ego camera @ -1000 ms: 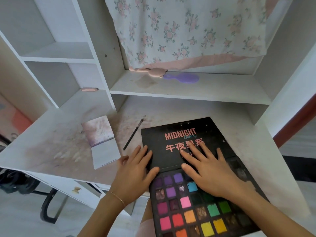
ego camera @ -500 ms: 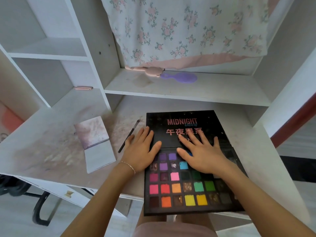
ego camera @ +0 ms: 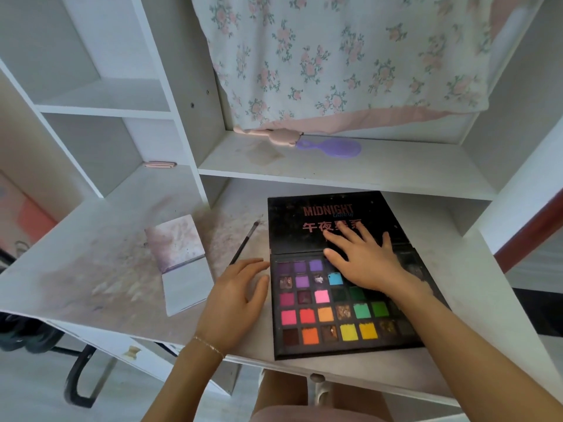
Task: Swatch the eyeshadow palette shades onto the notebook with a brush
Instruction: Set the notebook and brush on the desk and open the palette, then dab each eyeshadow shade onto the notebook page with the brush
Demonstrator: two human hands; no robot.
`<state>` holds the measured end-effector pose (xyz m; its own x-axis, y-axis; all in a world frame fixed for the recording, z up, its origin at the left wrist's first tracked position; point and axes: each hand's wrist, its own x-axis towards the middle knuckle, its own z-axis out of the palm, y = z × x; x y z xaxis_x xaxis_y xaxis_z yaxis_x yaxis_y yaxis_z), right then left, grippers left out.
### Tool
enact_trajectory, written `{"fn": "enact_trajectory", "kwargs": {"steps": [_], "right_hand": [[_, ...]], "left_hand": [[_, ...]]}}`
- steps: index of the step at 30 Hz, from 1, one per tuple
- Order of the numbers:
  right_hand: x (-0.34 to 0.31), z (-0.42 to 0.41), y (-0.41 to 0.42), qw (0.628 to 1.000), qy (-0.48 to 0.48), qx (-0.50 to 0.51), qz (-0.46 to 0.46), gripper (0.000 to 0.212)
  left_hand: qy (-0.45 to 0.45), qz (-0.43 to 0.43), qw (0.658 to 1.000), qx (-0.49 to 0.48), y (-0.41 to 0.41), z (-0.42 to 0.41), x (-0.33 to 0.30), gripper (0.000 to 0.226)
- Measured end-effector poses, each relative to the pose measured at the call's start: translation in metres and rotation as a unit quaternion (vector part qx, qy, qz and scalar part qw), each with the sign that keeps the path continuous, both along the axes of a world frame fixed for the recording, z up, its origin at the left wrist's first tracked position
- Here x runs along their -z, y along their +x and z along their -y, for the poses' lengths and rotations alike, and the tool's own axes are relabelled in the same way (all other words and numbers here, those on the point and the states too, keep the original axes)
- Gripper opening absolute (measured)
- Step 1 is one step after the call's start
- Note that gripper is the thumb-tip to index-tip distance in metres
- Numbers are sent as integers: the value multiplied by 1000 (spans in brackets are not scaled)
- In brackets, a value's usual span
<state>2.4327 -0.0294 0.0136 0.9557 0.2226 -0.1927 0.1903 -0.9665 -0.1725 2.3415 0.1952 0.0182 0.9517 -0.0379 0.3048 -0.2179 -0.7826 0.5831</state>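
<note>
A black eyeshadow palette (ego camera: 320, 318) lies open on the white desk, its lid flat behind rows of bright colour pans. My right hand (ego camera: 362, 260) rests flat across the hinge, fingers spread onto the lid's lettering. My left hand (ego camera: 234, 295) lies on the desk just left of the palette, fingers relaxed, thumb near the palette's edge. A thin dark brush (ego camera: 243, 243) lies on the desk between palette and notebook, its lower end close to my left fingertips. The small open notebook (ego camera: 179, 263) sits further left, its top page smudged with pink and purple.
A purple hairbrush (ego camera: 330, 147) and a pink object (ego camera: 268, 135) lie on the shelf above the desk, under a hanging floral cloth (ego camera: 350, 56). Shelf cubbies rise at the left. The desk (ego camera: 91, 269) is stained with pigment. A dark chair frame (ego camera: 76, 376) stands below left.
The palette has slid farther onto the desk under both hands. My left hand has come off the palette and now rests on the desk beside it, near the brush.
</note>
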Motion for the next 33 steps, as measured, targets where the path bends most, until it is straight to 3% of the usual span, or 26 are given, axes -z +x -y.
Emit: {"fn": "enact_trajectory", "kwargs": {"steps": [4,8,16,23,30,33], "right_hand": [[-5,-18,-13,984,123,39,125,40],[-11,-55,-23,961,221,-36,165,34],[-17,-127,1,960,137,-219,109,35],[-25,-143,27,965,72,-249,45,18],[-27,-150,27,946,20,-295,133,14],[-31,-149,22,946,55,-259,185,12]], "left_hand": [[-30,48,997,-54,-20,-12,3,25],[-71,84,988,-108,-28,-31,2,28],[-103,57,965,-235,-20,-84,3,35],[-37,-16,964,-261,0,-118,12,31],[-113,-17,958,-264,13,-128,10,30],[-137,-21,956,-260,15,-132,9,28]]}}
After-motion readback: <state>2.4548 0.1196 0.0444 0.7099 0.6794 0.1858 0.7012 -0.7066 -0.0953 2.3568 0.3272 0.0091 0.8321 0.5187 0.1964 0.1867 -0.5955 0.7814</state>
